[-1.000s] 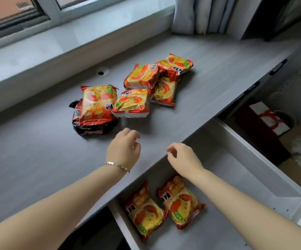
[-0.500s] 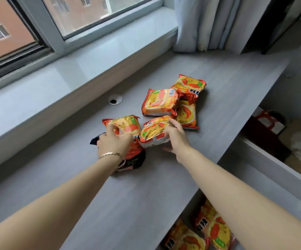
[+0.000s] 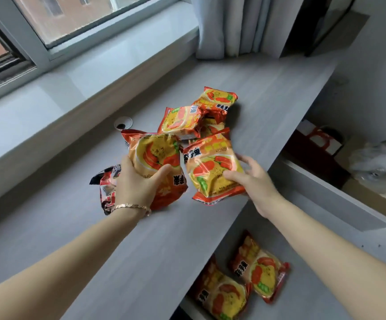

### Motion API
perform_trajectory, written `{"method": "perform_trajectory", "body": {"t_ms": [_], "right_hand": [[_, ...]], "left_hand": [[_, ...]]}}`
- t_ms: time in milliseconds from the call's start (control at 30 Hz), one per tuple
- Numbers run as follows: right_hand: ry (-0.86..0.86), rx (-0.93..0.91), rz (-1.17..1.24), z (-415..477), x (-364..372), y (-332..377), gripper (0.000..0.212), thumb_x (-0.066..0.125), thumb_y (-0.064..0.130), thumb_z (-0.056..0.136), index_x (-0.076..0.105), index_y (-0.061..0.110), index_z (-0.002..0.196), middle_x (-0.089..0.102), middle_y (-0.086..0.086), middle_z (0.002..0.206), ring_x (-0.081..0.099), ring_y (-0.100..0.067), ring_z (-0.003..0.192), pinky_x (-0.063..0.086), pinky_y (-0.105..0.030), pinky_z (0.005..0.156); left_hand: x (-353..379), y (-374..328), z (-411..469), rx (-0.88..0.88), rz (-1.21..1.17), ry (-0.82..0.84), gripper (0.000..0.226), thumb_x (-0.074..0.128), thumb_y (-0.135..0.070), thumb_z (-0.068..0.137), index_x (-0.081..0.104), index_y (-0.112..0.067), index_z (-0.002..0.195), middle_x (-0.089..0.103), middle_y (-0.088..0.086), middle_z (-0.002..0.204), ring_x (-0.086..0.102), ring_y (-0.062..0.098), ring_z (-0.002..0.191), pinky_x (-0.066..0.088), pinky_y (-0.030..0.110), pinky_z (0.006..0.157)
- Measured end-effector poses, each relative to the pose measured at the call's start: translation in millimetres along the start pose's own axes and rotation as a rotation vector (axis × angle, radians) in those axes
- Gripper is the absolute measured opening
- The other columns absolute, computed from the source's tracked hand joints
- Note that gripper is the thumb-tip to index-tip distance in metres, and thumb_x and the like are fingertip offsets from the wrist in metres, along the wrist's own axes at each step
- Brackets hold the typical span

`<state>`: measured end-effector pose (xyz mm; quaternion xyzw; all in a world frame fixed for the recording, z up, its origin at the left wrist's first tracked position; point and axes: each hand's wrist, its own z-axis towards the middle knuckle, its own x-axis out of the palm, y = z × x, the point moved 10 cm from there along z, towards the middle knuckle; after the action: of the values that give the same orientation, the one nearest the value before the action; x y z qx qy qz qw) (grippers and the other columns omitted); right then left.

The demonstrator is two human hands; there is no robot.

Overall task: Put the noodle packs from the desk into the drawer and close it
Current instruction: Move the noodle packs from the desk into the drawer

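My left hand (image 3: 136, 183) grips an orange-and-yellow noodle pack (image 3: 157, 155), lifted off the grey desk (image 3: 141, 239). My right hand (image 3: 249, 179) holds a second noodle pack (image 3: 212, 172) tilted above the desk's front edge. A dark red-and-black pack (image 3: 106, 188) lies under my left hand. Three more packs (image 3: 182, 121) stay in a pile further back on the desk. The drawer (image 3: 303, 285) below the desk edge is open, and two noodle packs (image 3: 256, 271) lie in it.
A window sill runs along the left and a curtain (image 3: 231, 24) hangs at the back. A round cable hole (image 3: 123, 123) is in the desk behind the packs. To the right of the drawer sit a red gift bag (image 3: 314, 146) and boxes on the floor.
Both hands reached forward from the desk edge to the pile, each closed on a noodle pack and lifted it toward me. The view shifted up and then closer.
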<state>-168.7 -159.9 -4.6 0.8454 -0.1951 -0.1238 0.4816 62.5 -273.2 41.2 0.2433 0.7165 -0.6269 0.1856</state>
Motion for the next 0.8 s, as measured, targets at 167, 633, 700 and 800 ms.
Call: {"method": "perform_trajectory", "body": {"t_ms": [167,633,700,800], "right_hand": [[-0.28,0.01,-0.11,-47.8,-133.0,-50.8,0.056,0.062,0.001,0.084,0.038,0.014,0.132,0.053,0.0,0.111,0.057,-0.015,0.098,0.048,-0.022,0.072],[-0.326,0.445,-0.415,-39.1,-231.3,-261.2,0.045,0.065,0.01,0.078,0.056,0.006,0.121,0.067,-0.017,0.116,0.064,-0.033,0.103,0.053,-0.039,0.088],[-0.291,0.432,-0.6,-34.6,-234.6,-259.5,0.03,0.062,0.012,0.078,0.06,0.006,0.108,0.069,-0.017,0.109,0.065,-0.033,0.1,0.054,-0.037,0.084],[-0.218,0.438,-0.811,-37.1,-227.1,-245.1,0.039,0.061,0.02,0.078,0.058,0.007,0.115,0.065,-0.016,0.118,0.062,-0.034,0.107,0.053,-0.04,0.089]], "left_hand": [[92.6,-39.7,-81.1,0.189,0.222,0.384,0.051,0.072,-0.043,0.076,0.052,-0.012,0.109,0.063,-0.001,0.092,0.063,0.021,0.086,0.056,0.039,0.076],[314.1,75.6,-185.1,0.385,1.149,1.074,0.072,0.062,-0.05,0.082,0.031,-0.03,0.144,0.045,0.005,0.138,0.048,0.028,0.124,0.044,0.037,0.098],[316.0,78.2,-180.1,0.408,1.213,1.038,0.066,0.057,-0.044,0.088,0.028,-0.029,0.146,0.039,0.007,0.142,0.044,0.03,0.126,0.042,0.039,0.099],[319.7,67.9,-186.0,0.503,1.222,1.009,0.05,0.05,-0.029,0.094,0.036,-0.026,0.143,0.042,0.005,0.141,0.044,0.028,0.127,0.041,0.038,0.101]]}}
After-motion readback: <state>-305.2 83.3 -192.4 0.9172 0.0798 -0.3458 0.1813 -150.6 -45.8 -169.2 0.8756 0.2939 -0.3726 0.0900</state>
